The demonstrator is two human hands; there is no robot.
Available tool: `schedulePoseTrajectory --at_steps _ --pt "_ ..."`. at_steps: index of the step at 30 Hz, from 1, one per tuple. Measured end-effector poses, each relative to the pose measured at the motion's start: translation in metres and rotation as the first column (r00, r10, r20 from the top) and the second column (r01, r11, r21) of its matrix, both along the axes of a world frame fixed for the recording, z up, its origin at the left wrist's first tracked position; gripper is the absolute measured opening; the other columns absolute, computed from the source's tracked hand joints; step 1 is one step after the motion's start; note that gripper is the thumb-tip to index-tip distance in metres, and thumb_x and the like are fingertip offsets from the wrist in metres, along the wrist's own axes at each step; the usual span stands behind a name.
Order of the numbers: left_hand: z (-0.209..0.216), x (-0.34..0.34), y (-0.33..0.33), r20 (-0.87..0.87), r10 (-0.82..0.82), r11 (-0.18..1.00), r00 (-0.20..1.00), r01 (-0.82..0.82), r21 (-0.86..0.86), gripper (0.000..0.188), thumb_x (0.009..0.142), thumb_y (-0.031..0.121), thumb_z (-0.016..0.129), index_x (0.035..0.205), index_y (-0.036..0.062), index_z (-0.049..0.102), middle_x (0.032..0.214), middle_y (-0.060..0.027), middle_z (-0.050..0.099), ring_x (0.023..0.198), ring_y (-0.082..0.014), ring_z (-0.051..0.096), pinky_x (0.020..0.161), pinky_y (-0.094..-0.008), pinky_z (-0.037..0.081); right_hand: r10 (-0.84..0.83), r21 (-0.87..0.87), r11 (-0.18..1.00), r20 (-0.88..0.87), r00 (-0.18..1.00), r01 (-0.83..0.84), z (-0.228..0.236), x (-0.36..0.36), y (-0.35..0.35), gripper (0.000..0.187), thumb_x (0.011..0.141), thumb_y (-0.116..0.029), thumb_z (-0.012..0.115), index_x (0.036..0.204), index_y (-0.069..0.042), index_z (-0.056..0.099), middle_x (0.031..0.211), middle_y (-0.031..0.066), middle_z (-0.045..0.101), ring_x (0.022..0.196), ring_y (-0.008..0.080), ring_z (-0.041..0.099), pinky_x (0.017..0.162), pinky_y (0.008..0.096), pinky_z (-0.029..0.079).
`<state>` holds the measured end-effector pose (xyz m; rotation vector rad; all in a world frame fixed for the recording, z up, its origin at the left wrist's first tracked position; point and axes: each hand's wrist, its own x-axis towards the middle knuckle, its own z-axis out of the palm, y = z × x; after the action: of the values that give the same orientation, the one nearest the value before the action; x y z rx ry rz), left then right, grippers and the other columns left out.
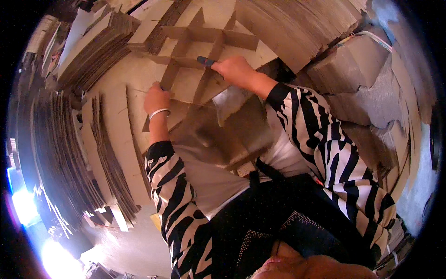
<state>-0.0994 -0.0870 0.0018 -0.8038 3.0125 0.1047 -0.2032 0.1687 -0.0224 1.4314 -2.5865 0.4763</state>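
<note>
Cardboard grid: the thing being worked on, a lattice of slotted brown strips [206, 81], stands on the pale worktop [139, 69] in front of the person, between and beyond the two hands; its crossing walls form open cells.
Left hand: at the grid's near left side [157, 98], fingers curled down by a wall; from where I stand I can't tell whether they grasp it. A pale bracelet [159, 113] circles the wrist.
Right hand: reaching in over the grid from the right [234, 70], fingers pointing left to its middle. A dark blue-grey piece [206, 61] shows at the tips; I can't make out whether it is worn or held, nor whether the fingers grip a strip.
Upper left: a thick stack of flat cardboard [97, 51] and, just beside the grid, another pile [155, 23].
Left side: a dense row of cardboard strips [65, 144] packed face to face.
Upper right: a big stack of cardboard sheets [297, 28], with wrapped bundles [357, 69] near it.
Clothing: black-and-pale striped sleeves [334, 153] over a black top [278, 228].
Light: bright glare [23, 204] at the far left.
</note>
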Motion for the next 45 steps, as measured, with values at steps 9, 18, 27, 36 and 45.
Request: schedulePoseTrajectory --at_steps 9,18,27,36,45 --pt "0.004 0.058 -0.087 -0.098 -0.02 1.0 0.995 0.02 0.0 0.039 0.087 0.026 0.05 0.118 0.0033 0.057 0.111 -0.0237 0.061 0.101 -0.0419 0.057 0.085 -0.049 0.045 -0.561 -0.25 0.817 -0.131 0.818 0.52 0.05 -0.043 0.037 0.039 0.078 -0.008 0.05 0.116 -0.007 0.058 0.092 0.0206 0.064 0.091 0.0373 0.06 0.075 0.0505 0.045" --pt "-0.012 0.027 0.119 -0.315 -0.211 0.829 0.926 0.34 0.444 0.051 0.072 0.009 0.056 0.121 -0.003 0.047 0.099 -0.0263 0.063 0.092 -0.0411 0.061 0.081 -0.0449 0.048 0.167 -0.327 0.928 0.794 0.585 0.179 -0.017 -0.022 -0.016 0.032 0.087 -0.011 0.048 0.115 0.001 0.059 0.099 0.0164 0.066 0.094 0.0225 0.061 0.083 0.0369 0.048" --pt "0.045 0.085 -0.003 -0.486 0.424 0.28 0.764 0.4 0.873 0.037 0.068 -0.006 0.048 0.105 -0.002 0.052 0.084 -0.0045 0.05 0.072 -0.0172 0.048 0.064 -0.032 0.044 -0.647 0.27 0.703 -0.141 0.749 0.658 0.039 -0.041 0.146 0.049 0.077 -0.024 0.071 0.12 -0.008 0.054 0.139 0.0116 0.041 0.12 0.0316 0.048 0.094 0.0459 0.044" --pt "0.192 0.236 -0.129 -0.532 -0.18 0.784 0.827 -0.207 -0.586 0.032 0.079 -0.001 0.05 0.11 0.0018 0.058 0.104 -0.0194 0.062 0.079 -0.0297 0.063 0.066 -0.0402 0.052 -0.518 -0.142 0.854 -0.161 0.84 0.5 -0.046 -0.097 0.199 0.034 0.08 -0.01 0.062 0.112 0.0 0.056 0.125 0.0194 0.053 0.115 0.0395 0.048 0.094 0.0421 0.042" --pt "-0.011 0.336 -0.195 -0.188 0.317 0.785 0.929 -0.369 -0.498 0.044 0.078 0.009 0.061 0.121 0.0112 0.052 0.131 -0.0119 0.048 0.116 -0.0364 0.049 0.089 -0.0494 0.046 -0.56 -0.257 0.783 0.105 0.822 0.566 0.035 -0.065 0.156 0.028 0.093 -0.025 0.05 0.109 -0.003 0.056 0.104 0.0273 0.059 0.098 0.0453 0.055 0.081 0.0468 0.044"
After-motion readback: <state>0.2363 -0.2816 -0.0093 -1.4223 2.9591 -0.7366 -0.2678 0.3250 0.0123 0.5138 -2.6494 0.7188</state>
